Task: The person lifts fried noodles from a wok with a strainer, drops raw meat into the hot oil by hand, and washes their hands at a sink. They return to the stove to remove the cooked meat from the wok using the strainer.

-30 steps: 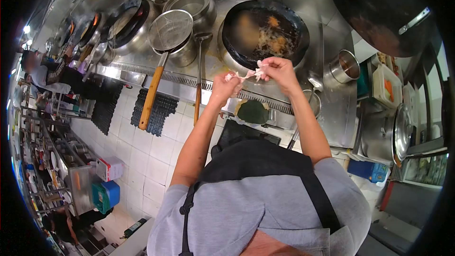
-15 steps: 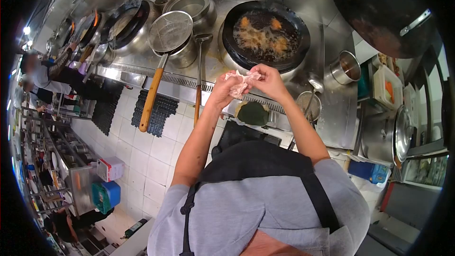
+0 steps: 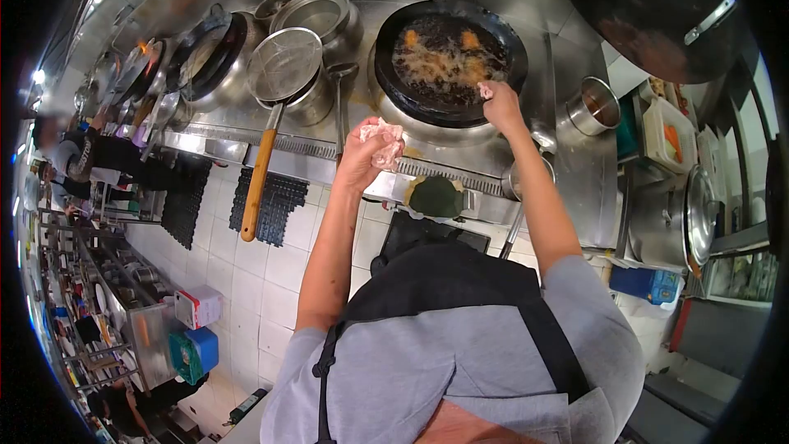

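Observation:
My left hand (image 3: 357,163) is closed around a pale pink lump of raw, coated meat (image 3: 383,138), in front of the stove edge. Over the right front rim of the black wok (image 3: 393,89), my right hand (image 3: 503,112) pinches a small piece of the same pale meat (image 3: 486,92). Dark oil bubbles in the wok. Several golden-brown pieces (image 3: 470,39) are frying in it. The fingertips of my right hand are partly hidden by the hand itself.
Left of the wok, a wire strainer (image 3: 284,64) with a wooden handle rests over a pot, beside a ladle (image 3: 342,71). A metal pot (image 3: 598,105) stands at right. Another black wok (image 3: 641,16) looms upper right. A person (image 3: 82,148) is at far left.
My hands, together on the lump before, are now apart. The right hand has moved up and right to the wok's rim with a small piece; the left keeps the larger lump, slightly lower left.

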The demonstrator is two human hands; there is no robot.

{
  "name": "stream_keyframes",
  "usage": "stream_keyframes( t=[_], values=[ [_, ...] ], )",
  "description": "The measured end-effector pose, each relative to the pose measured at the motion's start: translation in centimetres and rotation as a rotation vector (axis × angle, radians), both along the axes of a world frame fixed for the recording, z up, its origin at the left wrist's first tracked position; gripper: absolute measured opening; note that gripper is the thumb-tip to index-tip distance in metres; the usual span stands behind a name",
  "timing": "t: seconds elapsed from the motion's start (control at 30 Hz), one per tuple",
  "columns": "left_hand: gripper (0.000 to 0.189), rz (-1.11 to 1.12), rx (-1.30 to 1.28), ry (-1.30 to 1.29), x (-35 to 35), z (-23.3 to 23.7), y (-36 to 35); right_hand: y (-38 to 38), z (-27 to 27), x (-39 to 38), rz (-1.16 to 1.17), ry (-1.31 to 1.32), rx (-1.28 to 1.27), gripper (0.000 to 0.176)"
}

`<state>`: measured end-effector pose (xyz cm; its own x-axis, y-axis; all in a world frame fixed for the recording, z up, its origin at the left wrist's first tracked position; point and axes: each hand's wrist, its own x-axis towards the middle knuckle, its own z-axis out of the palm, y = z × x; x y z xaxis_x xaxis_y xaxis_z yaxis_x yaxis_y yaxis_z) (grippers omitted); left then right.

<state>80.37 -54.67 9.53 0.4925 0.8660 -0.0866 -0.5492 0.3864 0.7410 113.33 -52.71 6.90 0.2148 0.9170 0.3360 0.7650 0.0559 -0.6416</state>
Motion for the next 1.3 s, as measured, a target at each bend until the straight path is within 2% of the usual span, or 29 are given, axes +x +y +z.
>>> stream_keyframes(
  t=[0.03,0.07,0.1,0.17,0.23,0.33,0.37,0.4,0.43,0.47,0.5,0.53,0.57,0.6,0.7,0.8,0.9,0.93,0.97,1.0,1.03,1.1,1.17,1.2,1.23,1.3],
  values=[
    [0.022,0.015,-0.032,-0.025,0.1,0.1,0.0,1.1,-0.8,1.2,-0.005,-0.087,-0.01,0.004],
    [0.021,0.03,-0.065,-0.049,0.4,0.1,-0.2,2.0,-0.8,1.8,0.049,-0.16,-0.112,0.027],
    [0.02,0.045,-0.1,-0.072,0.6,0.1,-0.3,2.4,-1.1,2.1,0.031,-0.222,-0.205,0.026],
    [0.017,0.037,-0.153,-0.114,0.5,-0.4,-0.1,2.4,1.8,1.1,0.002,-0.352,-0.394,0.025],
    [0.019,0.036,-0.212,-0.163,0.3,-1.2,-0.3,1.8,3.0,0.2,0.023,-0.236,-0.225,0.022],
    [0.021,0.041,-0.023,0.029,0.0,-1.3,-0.3,0.1,5.3,-2.8,0.103,-0.073,-0.032,0.022],
    [0.021,0.028,0.029,0.075,0.0,-1.7,-0.5,-1.0,5.8,-4.9,0.204,-0.024,-0.052,0.025],
    [0.03,0.002,0.051,0.129,0.4,-0.4,-0.8,-1.6,3.7,-6.8,0.333,0.243,-0.179,0.025],
    [0.033,0.042,0.164,0.204,1.1,-0.1,-0.9,-3.2,4.1,-9.5,0.39,0.447,-0.384,0.027],
    [0.037,0.083,0.278,0.279,1.7,0.1,-0.9,-4.0,2.7,-11.3,0.516,0.52,-0.298,0.029],
    [0.041,0.125,0.392,0.355,2.0,0.2,-0.9,-4.4,2.2,-12.1,0.486,0.535,-0.295,0.029],
    [0.055,0.06,0.259,0.35,1.6,-0.1,-0.7,-4.7,2.5,-12.9,0.458,0.551,-0.293,0.029],
    [0.056,0.08,0.269,0.389,1.5,-0.5,-0.6,-5.1,2.8,-13.5,0.431,0.569,-0.292,0.028],
    [0.057,0.098,0.277,0.429,1.3,-0.8,-0.6,-5.5,3.5,-13.3,0.418,0.693,-0.343,0.026],
    [0.06,0.113,0.307,0.489,1.6,-0.3,-0.8,-6.4,3.5,-14.1,0.497,0.637,-0.264,0.022],
    [0.057,0.117,0.3,0.533,2.1,-0.4,-0.9,-6.8,4.9,-14.1,0.397,0.31,-0.231,0.019],
    [0.049,0.073,0.217,0.552,1.6,-0.2,-0.8,-5.8,2.5,-12.1,0.344,0.173,0.062,0.016],
    [0.046,0.044,0.172,0.55,1.3,-0.4,-1.1,-6.1,3.6,-11.2,0.282,0.212,-0.068,0.016],
    [0.036,0.111,0.089,0.38,1.2,-1.4,-1.1,-5.9,4.9,-10.0,0.221,0.244,-0.189,0.015],
    [0.035,0.134,0.032,0.321,0.7,-2.6,-0.6,-5.0,3.4,-8.1,0.262,0.303,-0.145,0.014],
    [0.034,0.157,-0.025,0.265,0.0,-3.6,-0.2,-4.7,3.4,-6.7,0.369,0.643,-0.214,0.016],
    [0.032,0.051,-0.176,0.087,-1.1,-3.9,0.0,-4.4,4.6,-5.2,0.411,0.864,-0.191,0.02],
    [0.033,0.004,-0.256,-0.053,-1.3,-3.0,-0.6,-3.7,6.2,-4.6,0.271,1.097,-0.213,0.018],
    [0.035,0.01,-0.264,-0.104,-0.9,-2.7,-1.1,-2.9,5.9,-3.6,0.248,1.039,-0.213,0.022],
    [0.037,0.016,-0.272,-0.155,-0.6,-2.4,-1.6,-1.8,4.9,-2.3,0.169,0.842,-0.209,0.022],
    [0.044,-0.011,-0.151,-0.071,-0.6,-2.2,-2.2,0.4,1.9,0.3,0.008,0.451,-0.2,0.023]
  ],
)
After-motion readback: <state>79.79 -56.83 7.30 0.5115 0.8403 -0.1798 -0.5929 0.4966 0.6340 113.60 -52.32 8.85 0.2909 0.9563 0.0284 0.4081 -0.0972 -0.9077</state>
